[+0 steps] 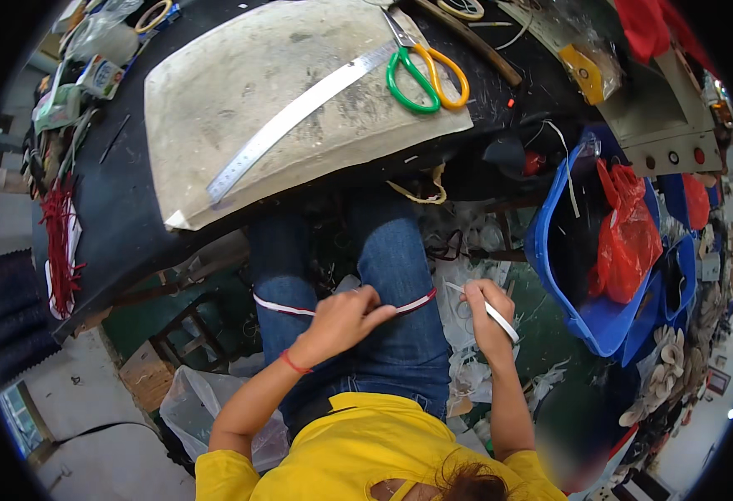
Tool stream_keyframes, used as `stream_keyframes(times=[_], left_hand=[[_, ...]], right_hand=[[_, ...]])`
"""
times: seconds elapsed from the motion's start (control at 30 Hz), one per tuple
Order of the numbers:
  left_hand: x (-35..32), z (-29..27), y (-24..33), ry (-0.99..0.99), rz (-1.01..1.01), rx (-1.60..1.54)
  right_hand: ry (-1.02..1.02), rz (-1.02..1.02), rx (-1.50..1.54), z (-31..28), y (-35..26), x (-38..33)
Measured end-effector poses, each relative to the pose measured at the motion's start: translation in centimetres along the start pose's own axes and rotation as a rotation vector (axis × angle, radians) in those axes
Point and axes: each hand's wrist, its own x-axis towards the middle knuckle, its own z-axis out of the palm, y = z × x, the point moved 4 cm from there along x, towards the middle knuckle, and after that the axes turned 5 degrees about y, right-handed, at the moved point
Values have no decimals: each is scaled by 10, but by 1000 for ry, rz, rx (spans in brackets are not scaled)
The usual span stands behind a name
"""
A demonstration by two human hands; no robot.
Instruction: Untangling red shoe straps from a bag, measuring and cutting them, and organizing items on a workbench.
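A narrow white and dark red strip [285,308] lies across my thighs. My left hand [346,318] is over its middle, fingers curled together on it and hiding that part; the strip's right end rests on the right thigh. To the right of the thigh, my right hand [489,315] is closed round a slim white object [502,322]. One end of that object sticks out by the palm, and a thin pale tip shows by the fingers. Its kind cannot be made out.
On the black-covered table, a worn pale board [207,100] bears a steel ruler [299,117] and scissors [423,79] with green and orange handles. Dark red cords [61,242] hang at the left edge. A blue bin [542,250] with a red plastic bag [625,234] stands right; scraps litter the floor.
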Motion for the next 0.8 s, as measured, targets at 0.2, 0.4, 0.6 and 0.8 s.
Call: stream_keyframes(times=[0.2,0.4,0.6,0.8], left_hand=[[12,2,-11,-139,93,-26],[16,-1,-7,-230,83,-141],[26,9,-7,-304,3,-232],[30,10,-6,-317,-51,-302]], right_hand=[[-75,75,78,0,18,-4],[-490,180,334,45,2,5],[-612,158,307,60,10,5],[-582,180,314,67,15,3]])
